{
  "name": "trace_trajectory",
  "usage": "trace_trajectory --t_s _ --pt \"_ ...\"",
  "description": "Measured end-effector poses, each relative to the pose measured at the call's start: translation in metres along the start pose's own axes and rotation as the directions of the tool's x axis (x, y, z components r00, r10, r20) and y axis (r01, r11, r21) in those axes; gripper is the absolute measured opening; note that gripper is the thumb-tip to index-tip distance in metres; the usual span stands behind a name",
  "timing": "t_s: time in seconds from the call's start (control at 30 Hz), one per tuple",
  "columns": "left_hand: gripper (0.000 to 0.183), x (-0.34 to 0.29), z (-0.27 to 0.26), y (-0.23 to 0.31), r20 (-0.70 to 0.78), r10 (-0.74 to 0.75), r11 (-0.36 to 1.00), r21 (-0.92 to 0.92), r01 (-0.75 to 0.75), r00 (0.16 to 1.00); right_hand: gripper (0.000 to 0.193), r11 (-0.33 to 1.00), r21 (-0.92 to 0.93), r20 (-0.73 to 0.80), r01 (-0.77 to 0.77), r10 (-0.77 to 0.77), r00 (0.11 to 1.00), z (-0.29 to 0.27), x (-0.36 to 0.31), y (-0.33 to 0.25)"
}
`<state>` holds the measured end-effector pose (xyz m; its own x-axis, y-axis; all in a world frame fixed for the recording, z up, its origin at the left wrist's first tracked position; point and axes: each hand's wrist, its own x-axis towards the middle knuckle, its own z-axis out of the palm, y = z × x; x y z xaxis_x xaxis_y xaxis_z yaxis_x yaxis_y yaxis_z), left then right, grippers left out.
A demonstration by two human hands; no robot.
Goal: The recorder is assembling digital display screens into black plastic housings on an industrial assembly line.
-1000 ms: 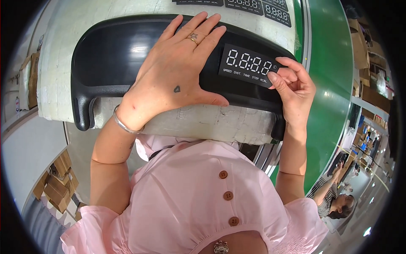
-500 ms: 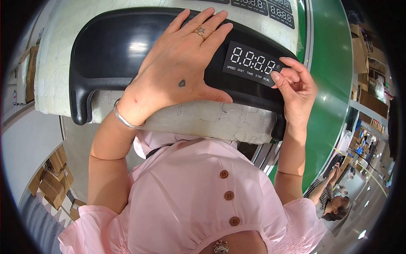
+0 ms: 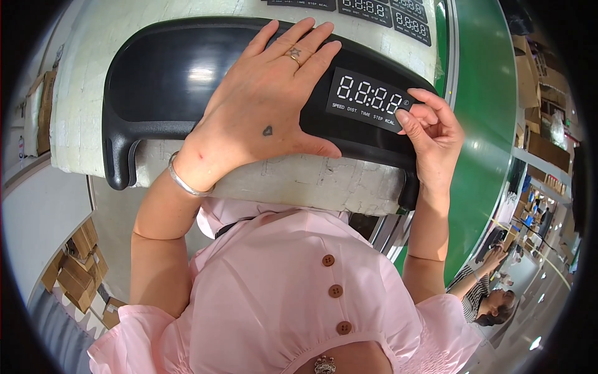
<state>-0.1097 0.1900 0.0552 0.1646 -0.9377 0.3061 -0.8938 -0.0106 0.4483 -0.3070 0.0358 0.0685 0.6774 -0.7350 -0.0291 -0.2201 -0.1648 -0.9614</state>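
Note:
A black plastic console housing (image 3: 156, 75), long and curved with a leg at each end, lies on the covered worktop. My left hand (image 3: 258, 109) rests flat across its middle, fingers spread. A thin black rectangular display sticker (image 3: 364, 98) with white digit outlines and small white lettering sits over the right part of the housing, slightly tilted. Between thumb and fingers, my right hand (image 3: 438, 134) pinches the sticker's right end. How much of the sticker's underside touches the housing cannot be told.
Several similar display stickers (image 3: 411, 26) lie at the far edge of the pale wrapped worktop (image 3: 293, 184). A green conveyor belt (image 3: 483, 131) runs along the right. Cardboard boxes (image 3: 78, 274) stand low on the left. Another person (image 3: 492, 302) works at the far right.
Both hands, the housing and the sticker sit slightly lower in the picture. My grip on the sticker looks the same. The other person's hand has shifted slightly.

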Motion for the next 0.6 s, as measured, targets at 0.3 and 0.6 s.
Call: trace_trajectory --t_s 0.3,0.6 --pt "0.104 0.0012 -0.0017 0.0022 0.050 -0.023 1.000 0.002 0.023 0.998 0.033 0.999 0.017 0.016 -0.029 0.029 0.999 -0.0006 -0.0010 -0.0016" --pt "0.107 0.0025 -0.0039 0.0016 0.122 -0.050 0.998 0.030 0.046 0.991 0.035 0.999 0.009 0.043 -0.036 0.036 0.998 -0.0009 -0.0008 -0.0018"
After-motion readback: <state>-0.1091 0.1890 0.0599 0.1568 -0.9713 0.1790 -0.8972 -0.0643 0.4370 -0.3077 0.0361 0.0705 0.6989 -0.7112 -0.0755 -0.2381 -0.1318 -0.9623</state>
